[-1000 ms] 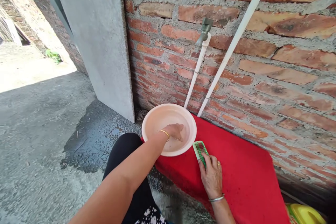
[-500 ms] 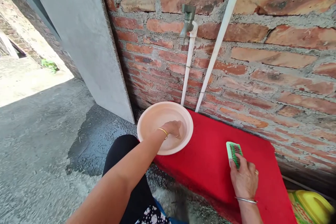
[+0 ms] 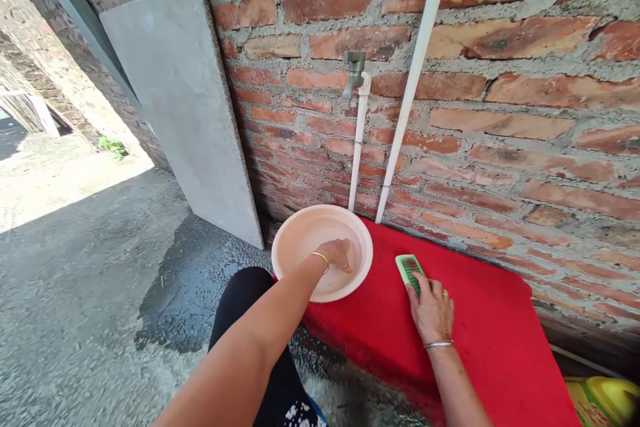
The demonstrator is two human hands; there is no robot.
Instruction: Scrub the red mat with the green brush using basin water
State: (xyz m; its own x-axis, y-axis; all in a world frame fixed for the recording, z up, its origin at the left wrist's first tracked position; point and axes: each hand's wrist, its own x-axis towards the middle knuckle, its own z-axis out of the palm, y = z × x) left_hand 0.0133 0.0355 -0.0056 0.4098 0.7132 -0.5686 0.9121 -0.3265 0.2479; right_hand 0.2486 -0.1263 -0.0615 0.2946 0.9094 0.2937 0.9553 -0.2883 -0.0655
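Note:
A pale pink plastic basin (image 3: 283, 247) with shallow water in it stands at the left end of a red cloth-like surface (image 3: 480, 320). Inside the basin, my left hand (image 3: 336, 255) dips its loosely curved, parted fingers into the water, their tips partly hidden; I see nothing held. A gold bangle circles that wrist. My right hand (image 3: 433, 310) grips a green scrubbing brush (image 3: 407, 265) on the red surface, thumb along one side and fingers over it. Green and dark red bristles show on its upward face.
A tap (image 3: 354, 77) on a white pipe (image 3: 359, 147) rises behind the basin against the brick wall (image 3: 520, 120). Left of it leans a grey slab (image 3: 185, 100). Wet concrete (image 3: 187, 293) lies below. At lower right sits a yellow container (image 3: 607, 400).
My right hand and the brush have moved left across the red surface, closer to the basin. My left hand stays in the basin. The view has tilted up slightly.

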